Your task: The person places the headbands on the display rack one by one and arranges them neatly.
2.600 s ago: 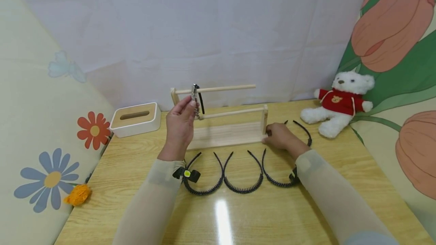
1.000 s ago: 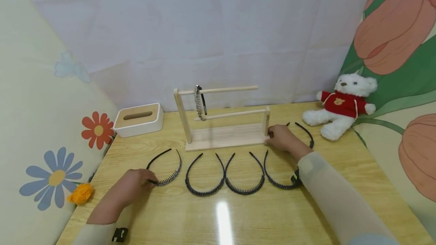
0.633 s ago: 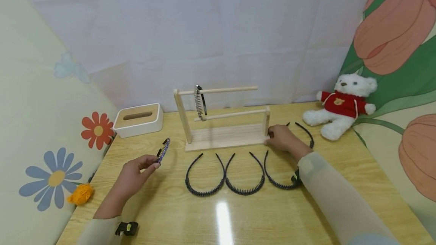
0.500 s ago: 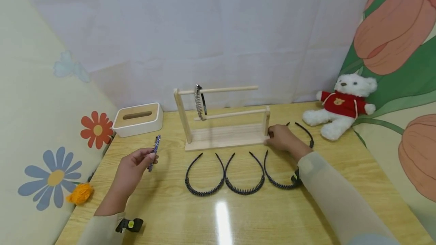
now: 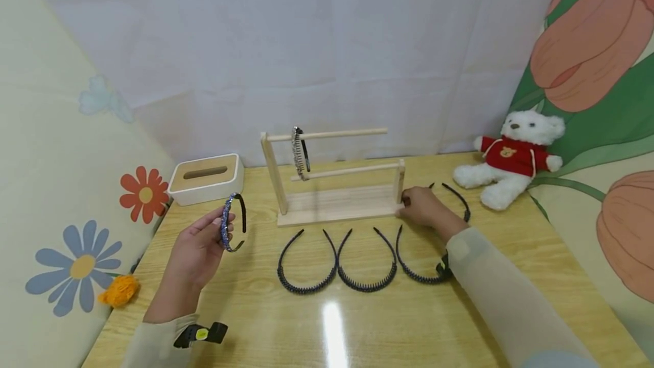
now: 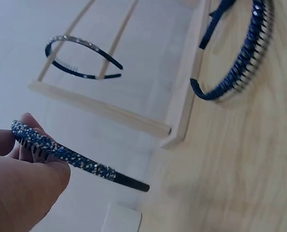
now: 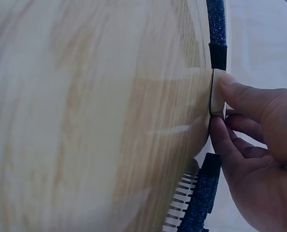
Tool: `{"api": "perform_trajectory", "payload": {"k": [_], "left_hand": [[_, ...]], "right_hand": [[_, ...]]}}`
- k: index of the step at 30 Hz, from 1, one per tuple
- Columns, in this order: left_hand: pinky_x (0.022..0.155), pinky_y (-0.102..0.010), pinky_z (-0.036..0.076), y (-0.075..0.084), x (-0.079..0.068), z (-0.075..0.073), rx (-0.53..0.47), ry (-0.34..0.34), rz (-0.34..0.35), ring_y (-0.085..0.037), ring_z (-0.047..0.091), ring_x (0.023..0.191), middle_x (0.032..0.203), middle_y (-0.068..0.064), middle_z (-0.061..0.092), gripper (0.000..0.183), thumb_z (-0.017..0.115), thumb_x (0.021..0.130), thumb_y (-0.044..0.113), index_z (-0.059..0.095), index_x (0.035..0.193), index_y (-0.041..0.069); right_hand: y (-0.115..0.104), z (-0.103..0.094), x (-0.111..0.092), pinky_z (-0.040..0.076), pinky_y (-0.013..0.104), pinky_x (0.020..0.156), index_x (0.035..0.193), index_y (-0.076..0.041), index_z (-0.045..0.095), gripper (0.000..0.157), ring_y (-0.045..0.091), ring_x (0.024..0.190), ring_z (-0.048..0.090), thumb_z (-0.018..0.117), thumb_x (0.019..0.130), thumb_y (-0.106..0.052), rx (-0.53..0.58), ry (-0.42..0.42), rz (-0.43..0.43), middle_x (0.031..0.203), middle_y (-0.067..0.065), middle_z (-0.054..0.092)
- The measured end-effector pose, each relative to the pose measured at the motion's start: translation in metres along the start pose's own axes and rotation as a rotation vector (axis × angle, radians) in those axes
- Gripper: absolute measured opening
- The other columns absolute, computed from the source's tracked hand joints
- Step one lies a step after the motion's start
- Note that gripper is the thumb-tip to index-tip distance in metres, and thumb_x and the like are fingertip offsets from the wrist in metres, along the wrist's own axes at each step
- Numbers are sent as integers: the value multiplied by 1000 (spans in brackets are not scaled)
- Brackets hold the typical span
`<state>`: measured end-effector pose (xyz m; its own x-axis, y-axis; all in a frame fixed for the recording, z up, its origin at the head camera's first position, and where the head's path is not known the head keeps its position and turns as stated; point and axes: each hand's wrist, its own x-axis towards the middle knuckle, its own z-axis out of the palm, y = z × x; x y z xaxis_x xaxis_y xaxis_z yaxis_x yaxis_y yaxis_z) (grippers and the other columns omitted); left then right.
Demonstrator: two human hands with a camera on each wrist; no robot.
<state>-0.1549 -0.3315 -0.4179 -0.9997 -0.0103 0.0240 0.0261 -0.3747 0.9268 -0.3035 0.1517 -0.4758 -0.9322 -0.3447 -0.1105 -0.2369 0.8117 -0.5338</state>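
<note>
Between the thumb and fingers of my left hand is a blue glittery headband, held above the table left of the wooden rack. In the left wrist view that headband shows comb teeth on its inner side and a black end. A silver headband hangs over the rack's upper rod, near the left post. My right hand pinches the right end of the rack's base; in the right wrist view the thumb lies on the base end, fingers opposite.
Three dark toothed headbands lie in a row in front of the rack, and another headband lies behind my right hand. A tissue box stands at the back left. A white teddy bear sits at the back right.
My left hand has left the silver headband on the upper rod, taken the blue headband off the table at left, raised it and turned it. The right hand stays at the base.
</note>
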Motion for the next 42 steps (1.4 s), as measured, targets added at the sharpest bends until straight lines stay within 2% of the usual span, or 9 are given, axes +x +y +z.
{"api": "perform_trajectory", "payload": {"k": [6,11,16,20,27,34,42], "left_hand": [[87,-21,62,14,1,19,-124,-40,96,-12,76,97,113,-4,81,33,50,115,3,80,127,8],[89,-24,65,36,9,44,-217,-11,181,-16,80,93,109,-9,82,28,56,112,1,81,124,2],[88,-25,66,60,22,75,-270,16,227,-19,79,90,107,-11,81,23,63,109,3,80,124,-1],[84,-25,66,75,34,98,-312,-2,265,-20,79,87,102,-13,81,21,64,108,1,80,121,-3],[83,-26,66,95,48,129,-336,-6,317,-21,77,86,102,-14,81,21,68,106,1,77,124,-5],[83,-26,65,102,65,143,-350,48,299,-20,76,87,103,-13,80,21,70,105,2,77,124,-4],[81,-25,64,103,87,145,-379,100,254,-19,76,87,104,-13,80,19,69,105,0,77,121,-3]], "right_hand": [[-1,-3,-2,55,45,83,119,5,74,32,27,92,65,79,102,-22,1,5,-4,105,17,75],[-2,-3,-2,57,46,85,117,5,75,32,28,93,66,80,101,-22,-13,1,5,105,18,75],[-3,-3,-2,56,45,83,113,5,75,31,27,90,65,81,100,-22,-26,-1,25,101,16,74],[-3,-2,-2,58,47,87,114,5,75,32,28,93,67,82,100,-22,-32,2,28,104,17,75],[-3,-1,-2,57,46,86,115,4,76,30,28,93,67,81,100,-22,-21,2,22,105,17,76],[-6,-3,-2,58,45,86,118,5,75,32,27,94,67,81,101,-22,-20,-2,31,110,19,76],[-6,-3,-1,59,47,90,119,6,75,34,29,97,69,81,101,-22,-24,-3,25,113,20,77]]}}
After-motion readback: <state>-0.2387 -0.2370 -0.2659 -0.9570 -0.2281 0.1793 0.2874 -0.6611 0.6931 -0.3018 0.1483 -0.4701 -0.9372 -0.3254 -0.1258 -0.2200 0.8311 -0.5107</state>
